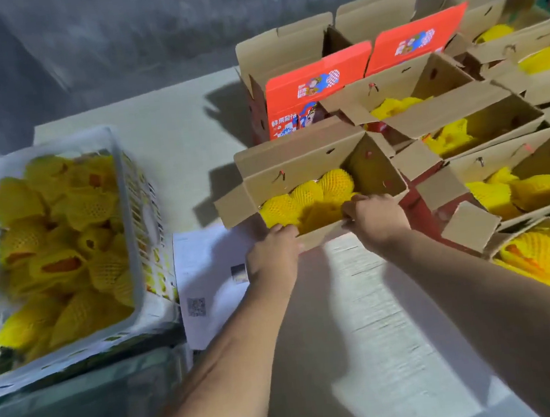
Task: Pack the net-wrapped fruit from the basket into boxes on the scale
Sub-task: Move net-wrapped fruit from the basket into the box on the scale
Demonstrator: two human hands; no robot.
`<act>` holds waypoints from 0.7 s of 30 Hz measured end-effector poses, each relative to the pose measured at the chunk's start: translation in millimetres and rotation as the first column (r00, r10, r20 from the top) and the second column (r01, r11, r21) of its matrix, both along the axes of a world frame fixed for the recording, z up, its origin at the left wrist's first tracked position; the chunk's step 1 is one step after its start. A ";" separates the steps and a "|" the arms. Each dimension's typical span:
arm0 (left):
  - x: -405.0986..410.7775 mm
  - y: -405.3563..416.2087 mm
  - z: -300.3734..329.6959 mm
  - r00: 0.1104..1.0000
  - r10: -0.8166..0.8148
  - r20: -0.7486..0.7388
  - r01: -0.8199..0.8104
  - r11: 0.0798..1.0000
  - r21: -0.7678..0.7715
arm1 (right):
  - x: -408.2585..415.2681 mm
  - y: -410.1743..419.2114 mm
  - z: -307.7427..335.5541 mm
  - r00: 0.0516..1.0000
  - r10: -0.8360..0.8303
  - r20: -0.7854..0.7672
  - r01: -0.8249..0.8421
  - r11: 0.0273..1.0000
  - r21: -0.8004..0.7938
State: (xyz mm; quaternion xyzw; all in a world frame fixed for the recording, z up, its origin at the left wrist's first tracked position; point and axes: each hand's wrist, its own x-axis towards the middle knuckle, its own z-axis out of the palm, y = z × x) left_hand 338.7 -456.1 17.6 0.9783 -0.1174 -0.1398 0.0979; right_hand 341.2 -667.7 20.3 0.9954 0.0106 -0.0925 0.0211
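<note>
A white plastic basket (135,202) at the left is heaped with fruit in yellow foam nets (66,237). An open cardboard box (299,158) in the middle holds several net-wrapped fruit (309,194). My left hand (272,256) grips the box's near wall at its left end. My right hand (376,214) grips the same near rim further right, fingers curled over the edge beside the fruit. No scale shows clearly under the box.
Several open boxes with yellow-netted fruit (516,189) crowd the right side, touching the held box. Two empty boxes with red printed flaps (319,91) stand behind. Printed papers with a QR code (207,283) lie between basket and box. A grey wall stands behind the table.
</note>
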 end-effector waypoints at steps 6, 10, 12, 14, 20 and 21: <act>-71.9 -0.2 -5.4 0.999 -0.023 0.037 0.023 1.000 -0.008 | -57.7 -20.8 -7.4 0.998 0.061 0.008 -0.061 0.988 0.140; -103.6 12.3 -3.8 0.999 0.034 -0.021 -0.035 0.998 -0.057 | -96.7 -17.8 -2.7 0.991 0.129 -0.032 -0.123 0.979 0.161; -121.5 16.2 0.5 0.997 0.004 -0.076 -0.010 0.998 -0.068 | -124.2 -18.6 -0.7 0.991 0.130 -0.030 -0.122 0.974 0.190; -145.3 17.3 4.8 0.994 -0.001 -0.112 -0.008 0.997 -0.077 | -155.9 -23.2 -0.3 0.992 0.116 -0.054 -0.101 0.968 0.230; -235.8 29.6 -6.8 0.993 0.079 -0.090 -0.096 0.976 -0.195 | -248.5 -47.0 6.5 0.990 0.014 0.141 -0.096 0.799 0.594; -249.2 32.1 -8.4 0.994 0.084 -0.065 -0.095 0.976 -0.195 | -257.3 -52.6 5.6 0.973 -0.064 0.223 -0.084 0.800 0.594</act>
